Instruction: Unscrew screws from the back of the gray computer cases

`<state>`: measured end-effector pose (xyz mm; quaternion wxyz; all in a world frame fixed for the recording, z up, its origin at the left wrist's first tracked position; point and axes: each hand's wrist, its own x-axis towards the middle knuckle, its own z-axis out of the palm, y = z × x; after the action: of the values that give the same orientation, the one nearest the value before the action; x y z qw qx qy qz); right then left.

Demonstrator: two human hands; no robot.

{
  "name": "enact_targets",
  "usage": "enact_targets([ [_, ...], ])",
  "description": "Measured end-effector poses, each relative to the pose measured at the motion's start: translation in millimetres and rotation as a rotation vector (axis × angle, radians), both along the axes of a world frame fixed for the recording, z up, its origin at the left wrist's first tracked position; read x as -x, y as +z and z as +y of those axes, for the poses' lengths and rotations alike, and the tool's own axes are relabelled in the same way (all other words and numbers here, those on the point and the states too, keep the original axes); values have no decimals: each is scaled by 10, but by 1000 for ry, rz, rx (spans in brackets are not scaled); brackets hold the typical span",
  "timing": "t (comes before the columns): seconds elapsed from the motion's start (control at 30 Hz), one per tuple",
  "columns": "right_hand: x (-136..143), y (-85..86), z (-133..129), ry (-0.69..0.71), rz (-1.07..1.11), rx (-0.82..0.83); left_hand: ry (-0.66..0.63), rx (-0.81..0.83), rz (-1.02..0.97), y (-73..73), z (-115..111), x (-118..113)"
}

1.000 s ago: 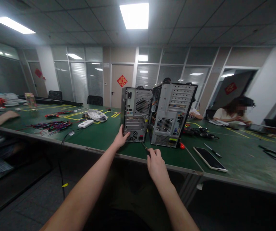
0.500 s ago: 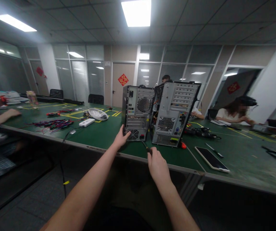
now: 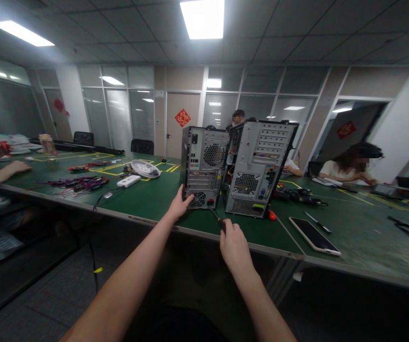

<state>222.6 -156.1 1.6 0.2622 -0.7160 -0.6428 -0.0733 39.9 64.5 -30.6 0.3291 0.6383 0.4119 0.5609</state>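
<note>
Two computer cases stand upright side by side on the green table (image 3: pixel 154 199), their back panels facing me. My left hand (image 3: pixel 179 205) grips the lower left edge of the smaller case (image 3: pixel 208 178), its thumb by the bottom fan grille. In my right hand (image 3: pixel 233 240) is a dark-handled screwdriver (image 3: pixel 220 221), its tip at the bottom edge of the smaller case, below the red switch. The taller case (image 3: pixel 247 164) is just to the right, and neither hand touches it.
Left are a wire bundle (image 3: pixel 79 183), a white power strip (image 3: pixel 128 181) and a white round basket (image 3: pixel 145 164). Right are a phone (image 3: pixel 313 235), a knife-like tool (image 3: pixel 317 222), black cables (image 3: pixel 302 196) and a red-handled tool (image 3: pixel 272 215). Other people sit around.
My right hand and the screwdriver handle have shifted very slightly to the right. My left hand stays on the case. Behind the cases, a person's head has moved left.
</note>
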Motion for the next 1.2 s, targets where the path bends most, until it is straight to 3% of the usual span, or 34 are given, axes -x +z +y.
enact_targets([
  [0.37, -1, -43, 37, 0, -56, -32, -13, -58, 15, -111, 143, 2],
  [0.7, -4, -43, 35, 13, -26, -50, -31, -51, -13, -121, 145, 6],
  [1.0, 35, 33, 3, -17, 89, 32, -26, -41, -5, -124, 159, 11],
  [1.2, 42, -13, 12, 4, 108, -38, -23, -51, 4, -126, 161, 9],
])
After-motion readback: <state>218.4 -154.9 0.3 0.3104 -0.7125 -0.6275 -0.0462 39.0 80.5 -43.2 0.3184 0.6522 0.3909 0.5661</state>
